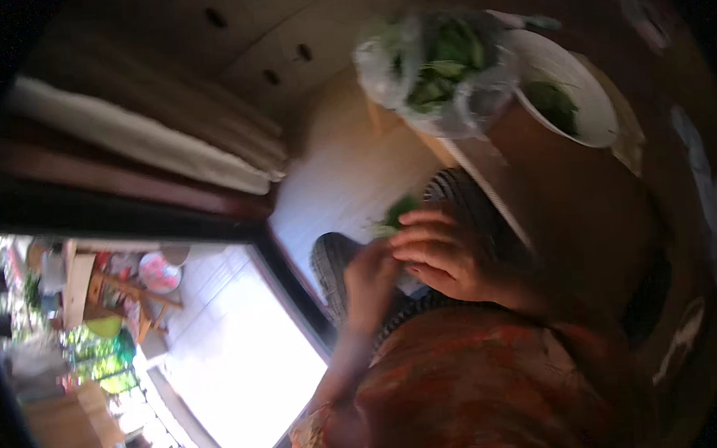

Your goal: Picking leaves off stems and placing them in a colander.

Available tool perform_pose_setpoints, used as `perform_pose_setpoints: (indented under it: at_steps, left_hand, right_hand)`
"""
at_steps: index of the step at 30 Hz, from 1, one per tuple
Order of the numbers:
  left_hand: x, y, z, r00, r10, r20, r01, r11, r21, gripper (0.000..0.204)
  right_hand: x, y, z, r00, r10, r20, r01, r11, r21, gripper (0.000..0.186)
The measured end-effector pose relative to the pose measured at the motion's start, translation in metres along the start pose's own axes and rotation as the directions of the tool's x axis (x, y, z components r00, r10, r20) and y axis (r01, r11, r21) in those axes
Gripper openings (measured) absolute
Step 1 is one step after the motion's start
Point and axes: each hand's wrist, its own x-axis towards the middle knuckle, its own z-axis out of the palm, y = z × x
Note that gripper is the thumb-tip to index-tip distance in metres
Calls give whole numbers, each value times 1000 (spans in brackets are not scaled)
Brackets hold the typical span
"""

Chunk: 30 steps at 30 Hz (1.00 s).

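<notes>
My two hands meet above my lap, their fingers touching or nearly so. A small bunch of leafy greens juts out just past the fingertips, its pale stems toward the left. My left hand is closed at the base of the greens, slightly blurred. Curled over from the right, my right hand has its fingers pressed together at the same stems; its fingertips are partly hidden. Beyond them a clear plastic bag full of leafy greens sits on the table. Beside it stands a white bowl with some greens inside.
The wooden table runs along my right, its edge close to my knee. On my left a dark door frame borders a bright tiled area with a wooden stool. A curtain hangs at the far left, near drawers.
</notes>
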Motion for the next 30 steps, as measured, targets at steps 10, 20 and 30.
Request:
perform_pose_setpoints:
  at_steps: [10, 20, 30]
  left_hand:
    - [-14, -10, -2, 996, -12, 86, 11, 1000, 5, 25]
    - [-23, -6, -7, 999, 44, 6, -44, 995, 92, 23]
    - [-36, 2, -5, 896, 437, 83, -440, 845, 304, 10]
  right_hand:
    - [-23, 17, 28, 975, 35, 218, 14, 975, -221, 35]
    - [-12, -2, 27, 933, 96, 348, 0, 964, -267, 24]
    - [-46, 30, 14, 567, 454, 688, -732, 660, 168, 13]
